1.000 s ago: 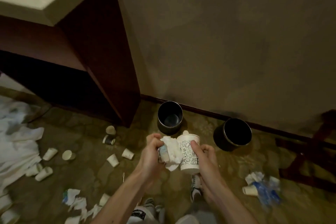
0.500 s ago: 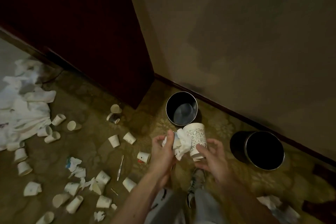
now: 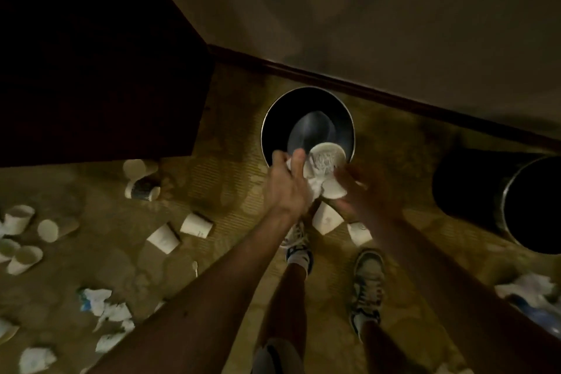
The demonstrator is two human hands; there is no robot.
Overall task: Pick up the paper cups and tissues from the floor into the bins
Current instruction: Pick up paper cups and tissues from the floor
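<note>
Spillage threatens: the printed white paper cup (image 3: pixel 328 161) hangs over the near rim of the round black metal bin (image 3: pixel 273 123) at frame centre and could tip outside. The left hand (image 3: pixel 287 187) clutches crumpled white tissue (image 3: pixel 314 190); the blurred right hand (image 3: pixel 361 191) gives no telling of its grip.

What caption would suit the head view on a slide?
Left hand grips a tissue, right hand holds a paper cup over a bin; more cups litter the carpet.

The patterned carpet (image 3: pixel 230 179) carries a round bin (image 3: pixel 274 118) at centre frame, a second bin (image 3: pixel 467 188) at the right edge, paper cups (image 3: pixel 196 224) scattered left and centre, and crumpled tissues (image 3: pixel 100 302) lower left.
</note>
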